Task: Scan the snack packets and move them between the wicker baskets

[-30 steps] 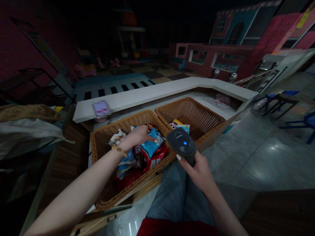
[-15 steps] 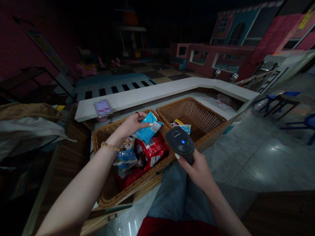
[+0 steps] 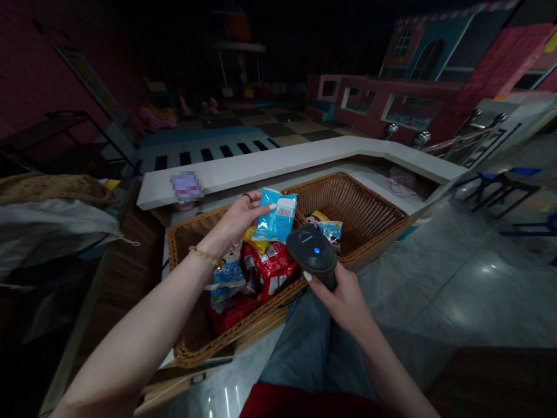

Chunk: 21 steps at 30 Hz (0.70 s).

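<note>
Above basket (image 3: 243, 323), blue packet (image 3: 270, 225) upright, barcode (image 3: 285, 212) facing camera, left fingers (image 3: 262, 211) pinching it, right fingers (image 3: 321, 289) round scanner (image 3: 311, 248)

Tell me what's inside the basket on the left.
Inside the basket, red bags, a yellow packet and a blue bag show. Whatever lies beneath them is covered; the left hand, holding a bright blue packet, hides some of the back.

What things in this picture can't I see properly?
All in the head view:
Fine print on the blue snack packet: too small.
Grip of the barcode scanner: mostly covered by the right hand.
Floor of the left wicker basket: partly hidden by red packets.
</note>
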Tool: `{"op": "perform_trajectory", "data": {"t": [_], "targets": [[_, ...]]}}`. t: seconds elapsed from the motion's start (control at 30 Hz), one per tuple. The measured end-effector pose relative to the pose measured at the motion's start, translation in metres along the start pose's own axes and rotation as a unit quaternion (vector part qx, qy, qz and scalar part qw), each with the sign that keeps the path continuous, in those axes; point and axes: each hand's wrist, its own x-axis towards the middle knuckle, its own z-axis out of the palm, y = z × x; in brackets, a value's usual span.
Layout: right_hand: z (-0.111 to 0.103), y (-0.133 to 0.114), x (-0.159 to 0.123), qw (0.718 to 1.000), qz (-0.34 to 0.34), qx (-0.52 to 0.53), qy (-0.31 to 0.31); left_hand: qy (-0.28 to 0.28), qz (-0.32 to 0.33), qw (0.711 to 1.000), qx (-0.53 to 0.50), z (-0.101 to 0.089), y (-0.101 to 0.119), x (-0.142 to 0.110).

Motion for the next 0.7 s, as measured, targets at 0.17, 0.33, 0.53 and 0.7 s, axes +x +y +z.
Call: {"op": "perform_trajectory", "data": {"t": [0.17,0.33,0.53,0.7], "targets": [[0.0024,0.0012,-0.0005,1.000,0.009,0.004,0.004,0.001,0.009,1.000,0.021,0.0018,-0.0035,0.0005],[0.0019,0.0000,-0.0004,1.000,0.021,0.008,0.009,-0.010,0.008,0.998,0.060,-0.0007,-0.0066,0.0019],[0.0022,0.0006,-0.0011,0.999,0.035,0.003,0.015,-0.019,0.027,0.997,0.075,-0.0040,-0.0099,0.0042],[0.0009,0.0005,-0.0017,0.999,0.034,0.006,0.012,-0.027,0.049,0.993,0.108,-0.0032,-0.0080,0.0049]]}}
